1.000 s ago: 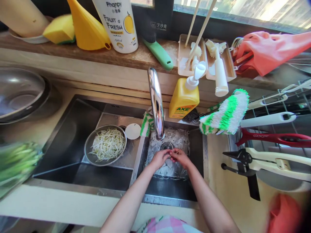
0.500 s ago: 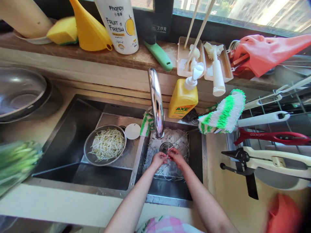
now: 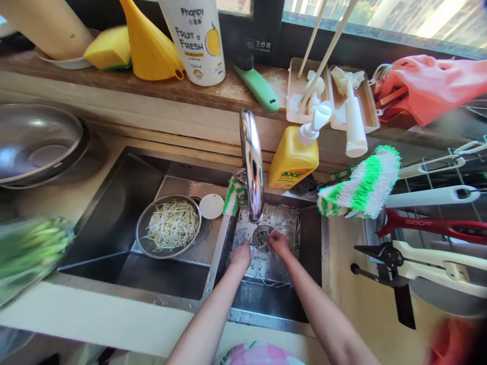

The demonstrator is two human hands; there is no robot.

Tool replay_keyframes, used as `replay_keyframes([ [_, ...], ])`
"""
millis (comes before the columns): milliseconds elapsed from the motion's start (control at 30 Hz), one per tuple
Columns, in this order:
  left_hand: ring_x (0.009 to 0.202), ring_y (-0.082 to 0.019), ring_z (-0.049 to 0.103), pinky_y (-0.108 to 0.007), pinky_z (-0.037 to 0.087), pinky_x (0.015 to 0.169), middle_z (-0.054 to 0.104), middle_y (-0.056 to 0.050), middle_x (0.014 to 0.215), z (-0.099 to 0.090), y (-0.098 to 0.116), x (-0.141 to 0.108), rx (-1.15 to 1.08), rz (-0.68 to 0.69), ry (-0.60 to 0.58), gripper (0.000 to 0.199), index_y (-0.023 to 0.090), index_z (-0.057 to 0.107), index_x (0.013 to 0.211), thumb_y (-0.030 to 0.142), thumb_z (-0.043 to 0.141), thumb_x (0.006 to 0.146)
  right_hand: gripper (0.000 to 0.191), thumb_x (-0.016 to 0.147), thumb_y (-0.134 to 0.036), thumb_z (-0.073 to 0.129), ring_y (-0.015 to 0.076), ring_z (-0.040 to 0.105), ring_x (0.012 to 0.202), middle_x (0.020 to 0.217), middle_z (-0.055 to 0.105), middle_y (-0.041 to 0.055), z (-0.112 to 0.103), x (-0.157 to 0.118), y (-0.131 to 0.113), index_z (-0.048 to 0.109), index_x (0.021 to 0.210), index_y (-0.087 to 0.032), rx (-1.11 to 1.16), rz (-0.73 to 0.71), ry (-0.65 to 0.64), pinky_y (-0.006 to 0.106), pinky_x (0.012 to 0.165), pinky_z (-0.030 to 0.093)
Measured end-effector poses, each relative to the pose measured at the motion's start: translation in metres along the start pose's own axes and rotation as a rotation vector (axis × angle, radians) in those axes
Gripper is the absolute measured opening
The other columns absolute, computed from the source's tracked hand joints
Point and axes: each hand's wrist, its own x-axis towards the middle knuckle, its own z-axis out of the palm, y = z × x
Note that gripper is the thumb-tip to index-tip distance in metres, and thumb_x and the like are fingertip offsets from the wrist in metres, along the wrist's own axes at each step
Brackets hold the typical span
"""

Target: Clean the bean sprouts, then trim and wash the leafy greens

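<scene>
Both of my hands are over the small right sink basin (image 3: 315,263), apart from each other. My left hand (image 3: 241,255) is at the basin's left side, its fingers blurred and partly hidden, so what it holds is unclear. My right hand (image 3: 278,243) has its fingers pressed together near the drain (image 3: 262,237); anything in them is too small to name. Thin pale strands lie wet around the basin floor. In the large left basin, a round metal strainer (image 3: 140,238) holds a heap of white bean sprouts (image 3: 173,225).
The chrome faucet (image 3: 251,162) arches over the right basin. Behind it stands a yellow soap bottle (image 3: 292,159). A striped cloth (image 3: 367,182), a red-handled tool (image 3: 437,225) and pliers-like cutters (image 3: 422,256) are at right. Bagged greens (image 3: 34,248) lie at left.
My hands have moved apart from where they met over the drain. The left went left and slightly down, the right slightly right. The whole view has shifted a little.
</scene>
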Motion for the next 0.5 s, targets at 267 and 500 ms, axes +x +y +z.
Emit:
replay_keyframes([
  [267, 0.101, -0.022, 0.058, -0.032, 0.041, 0.085, 0.064, -0.008, 0.106, 0.017, 0.019, -0.075, -0.804, 0.105, -0.446, 0.037, 0.022, 0.064, 0.098, 0.046, 0.062, 0.070, 0.028, 0.057, -0.034, 0.073, 0.0120, 0.056, 0.059, 0.067, 0.061, -0.0021, 0.006, -0.084, -0.047, 0.060, 0.076, -0.019, 0.646, 0.091, -0.074, 0.025, 0.059, 0.045],
  [500, 0.084, -0.015, 0.062, -0.024, 0.046, 0.071, 0.064, -0.006, 0.103, 0.022, 0.030, -0.116, -1.396, 0.029, -0.298, 0.046, 0.022, 0.059, 0.105, 0.037, 0.072, 0.064, 0.024, 0.061, -0.035, 0.073, 0.0138, 0.059, 0.072, 0.077, 0.065, -0.0001, 0.017, -0.131, -0.057, 0.063, 0.075, -0.019, 0.614, -0.067, -0.055, 0.028, 0.072, 0.048],
])
